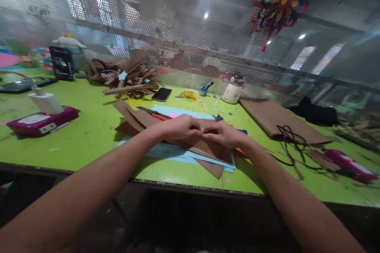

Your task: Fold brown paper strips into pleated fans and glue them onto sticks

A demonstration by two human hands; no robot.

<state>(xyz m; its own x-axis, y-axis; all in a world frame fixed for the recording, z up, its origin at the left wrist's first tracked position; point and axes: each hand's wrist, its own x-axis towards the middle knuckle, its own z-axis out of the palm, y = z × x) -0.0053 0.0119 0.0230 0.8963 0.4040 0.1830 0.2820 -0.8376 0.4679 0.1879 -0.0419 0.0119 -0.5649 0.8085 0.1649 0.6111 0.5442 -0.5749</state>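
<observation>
Over the middle of the table, my left hand (186, 127) and my right hand (223, 133) meet almost fingertip to fingertip. Both are closed in a pinch at a sheet of brown paper (215, 149); the exact grip is partly hidden by the fingers. Light blue paper sheets (170, 152) lie under the brown one. At the left, the brown paper's end (128, 114) rises in folded, loose flaps. Behind my left wrist lies a red and black tool (158, 116), possibly scissors or a cutter. Something dark blue (219, 118) shows just behind my right hand.
A bundle of brown paper rolls (135, 79), a phone (162, 94), yellow string (188, 95), a small blue jar (203, 91) and a white container (233, 90) stand behind. Purple power strips (44, 121) flank the work; folded brown paper (276, 118) and a black cord (292, 142) lie right.
</observation>
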